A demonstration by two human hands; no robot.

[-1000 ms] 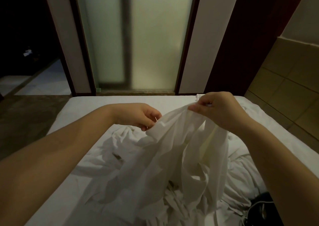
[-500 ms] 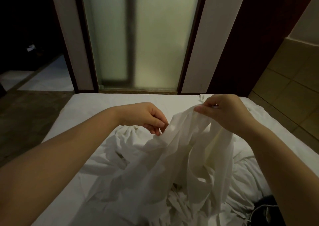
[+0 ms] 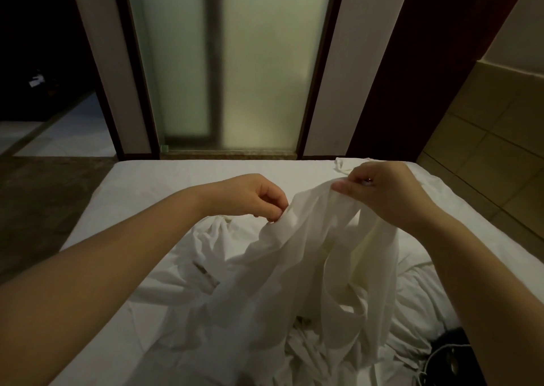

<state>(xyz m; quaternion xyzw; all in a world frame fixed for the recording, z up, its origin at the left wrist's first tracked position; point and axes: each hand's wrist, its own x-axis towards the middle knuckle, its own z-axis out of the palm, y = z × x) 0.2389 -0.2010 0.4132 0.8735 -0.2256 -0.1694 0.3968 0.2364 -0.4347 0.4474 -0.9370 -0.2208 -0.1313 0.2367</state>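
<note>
Both hands grip the same white sheet (image 3: 294, 268). The left hand (image 3: 253, 200) has its fingers curled and pinches a fold at its fingertips. The right hand (image 3: 379, 194) pinches the upper edge between thumb and fingers, a little higher.

Nearest, below both forearms, the rest of the sheet lies in a crumpled heap. A dark thing with a thin cable (image 3: 447, 353) sits under the right forearm. From the heap the cloth rises in loose drapes to the two pinches.

It looks thin, light and quite limp. It will probably sag wherever it is unsupported and slide through a loose grip. The hem or a corner looks like the best place to hold, with the hands well apart.

Beyond the hands lies the bare mattress (image 3: 176, 179), then a frosted glass door (image 3: 235, 61).
</note>
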